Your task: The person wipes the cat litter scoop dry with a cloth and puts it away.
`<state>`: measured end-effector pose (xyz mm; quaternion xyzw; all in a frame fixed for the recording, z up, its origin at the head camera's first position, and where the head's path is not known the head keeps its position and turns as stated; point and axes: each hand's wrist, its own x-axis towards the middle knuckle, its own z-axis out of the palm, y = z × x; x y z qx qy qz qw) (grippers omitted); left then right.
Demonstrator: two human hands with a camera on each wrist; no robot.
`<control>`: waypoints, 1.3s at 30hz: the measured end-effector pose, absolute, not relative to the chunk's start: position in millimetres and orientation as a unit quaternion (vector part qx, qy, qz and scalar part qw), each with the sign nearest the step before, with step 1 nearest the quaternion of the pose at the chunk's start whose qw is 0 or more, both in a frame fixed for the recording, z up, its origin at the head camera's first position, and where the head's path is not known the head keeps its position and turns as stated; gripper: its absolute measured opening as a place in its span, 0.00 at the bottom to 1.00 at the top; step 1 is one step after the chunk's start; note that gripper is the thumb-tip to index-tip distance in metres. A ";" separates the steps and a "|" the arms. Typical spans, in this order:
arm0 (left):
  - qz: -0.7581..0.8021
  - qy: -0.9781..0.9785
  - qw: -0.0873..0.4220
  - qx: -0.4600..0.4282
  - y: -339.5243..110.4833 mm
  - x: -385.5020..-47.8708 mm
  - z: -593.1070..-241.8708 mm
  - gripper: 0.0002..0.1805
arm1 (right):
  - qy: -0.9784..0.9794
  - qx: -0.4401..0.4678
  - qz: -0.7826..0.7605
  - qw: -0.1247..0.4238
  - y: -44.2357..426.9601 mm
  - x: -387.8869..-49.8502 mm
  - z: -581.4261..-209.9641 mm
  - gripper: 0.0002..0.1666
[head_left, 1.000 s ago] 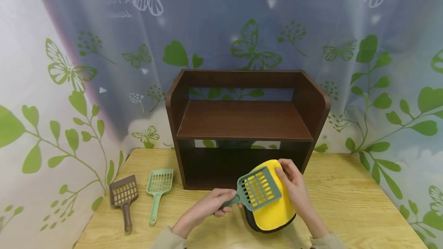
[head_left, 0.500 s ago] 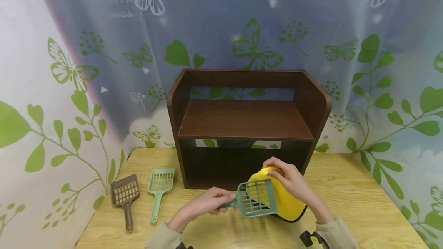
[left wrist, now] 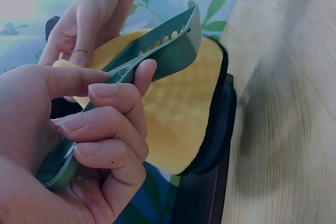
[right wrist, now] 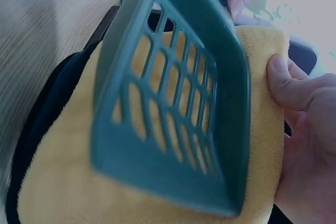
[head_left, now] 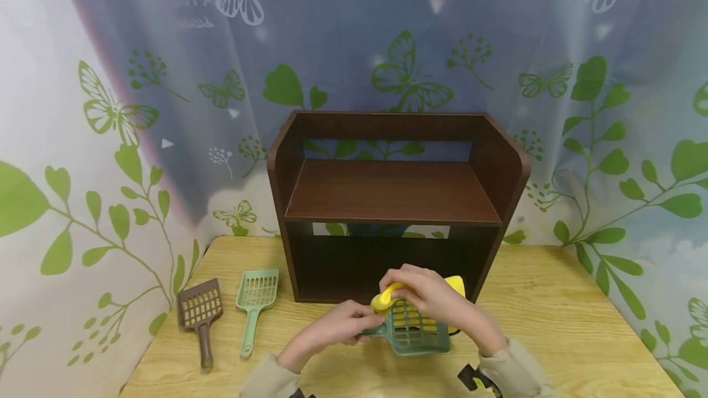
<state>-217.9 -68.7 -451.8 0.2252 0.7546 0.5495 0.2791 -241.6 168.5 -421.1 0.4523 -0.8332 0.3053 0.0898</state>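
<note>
In the head view my left hand (head_left: pixel 344 324) grips the handle of a dark green slotted scoop (head_left: pixel 421 339); the left wrist view shows its fingers (left wrist: pixel 107 124) curled round that handle. My right hand (head_left: pixel 428 292) pinches the yellow cloth (head_left: pixel 456 285), which has a black edge, close to where the scoop's handle meets its head. Behind the scoop's slots lies the yellow cloth (right wrist: pixel 262 124) in the right wrist view, with the right thumb (right wrist: pixel 286 82) pressed on it. Part of the cloth is hidden by the scoop and the right hand.
A brown slotted scoop (head_left: pixel 204 318) and a light green one (head_left: pixel 255 300) lie at the left of the wooden table (head_left: pixel 564 324). A dark brown two-level shelf (head_left: pixel 393 192) stands behind the hands, before a patterned curtain (head_left: pixel 332 35).
My right hand has moved left with the cloth, towards the scoop's handle. The cloth now shows mostly behind the scoop. The scoop has tilted, while the left hand keeps its grip.
</note>
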 end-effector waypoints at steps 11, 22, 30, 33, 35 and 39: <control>0.556 0.763 0.244 0.224 -73.3 -218.0 -454.7 0.21 | -0.840 0.415 0.333 0.105 181.0 -247.7 -421.2 0.09; 0.589 0.750 0.230 0.196 -82.2 -218.3 -454.1 0.22 | -0.850 0.294 0.381 0.215 202.2 -251.2 -432.9 0.12; 0.639 0.718 0.207 0.184 -74.3 -217.3 -457.2 0.23 | -0.796 0.146 0.547 0.211 195.9 -243.9 -440.8 0.10; 0.670 0.697 0.198 0.164 -71.9 -218.1 -459.5 0.24 | -0.768 0.105 0.606 0.177 193.5 -239.1 -440.6 0.14; 0.688 0.684 0.193 0.147 -71.1 -218.9 -460.4 0.25 | -0.759 0.084 0.626 0.159 191.8 -235.7 -441.0 0.16; 0.706 0.670 0.191 0.130 -71.3 -219.1 -461.5 0.26 | -0.739 0.055 0.656 0.146 187.7 -229.8 -444.4 0.17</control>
